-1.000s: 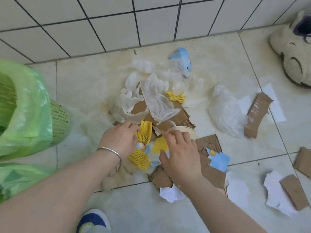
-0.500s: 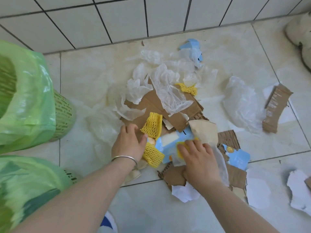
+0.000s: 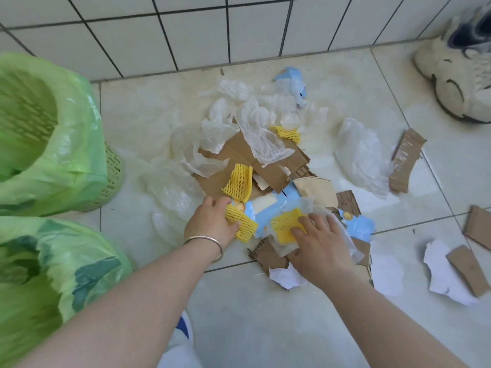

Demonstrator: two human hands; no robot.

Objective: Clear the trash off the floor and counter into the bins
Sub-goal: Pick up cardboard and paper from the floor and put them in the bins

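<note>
**Both hands gather the floor heap beside the green bins**

The left hand (image 3: 212, 221) is curled around a yellow foam fruit net (image 3: 240, 225), its fingers (image 3: 233, 226) wrapped under the net's near end, thumb side toward the wall. The right hand (image 3: 322, 244) lies flat, fingers spread and holding nothing closed, pressing down on thin white wrapping paper (image 3: 342, 235) and a second yellow net (image 3: 288, 225) just ahead of its fingertips. Between the two hands lies a light blue printed wrapper (image 3: 268, 208). Beyond the fingers are torn corrugated cardboard (image 3: 239, 152), another net (image 3: 239, 181) standing on it, and crumpled translucent plastic film (image 3: 263, 131) reaching toward the tiled wall (image 3: 186, 30). All of this trash sits on the floor (image 3: 252, 314).

To do the gather well, the right hand probably needs to curl under the paper and net rather than press, then draw toward the left hand so the light pieces bunch together. Foam and film are springy and may slip out, so a firm two-handed squeeze before lifting seems wise. The cardboard is stiff and likely better taken separately.

Two bins stand to the left of the left hand: a green basket lined with a green bag (image 3: 39, 134), whose inside looks empty as far as it shows, and a nearer green-bagged bin (image 3: 53, 274), too blurred to read its contents. Scattered cardboard scraps (image 3: 406, 160) and white paper (image 3: 446, 277) lie well right of the right fingers, near a worn sneaker (image 3: 457, 75).
</note>
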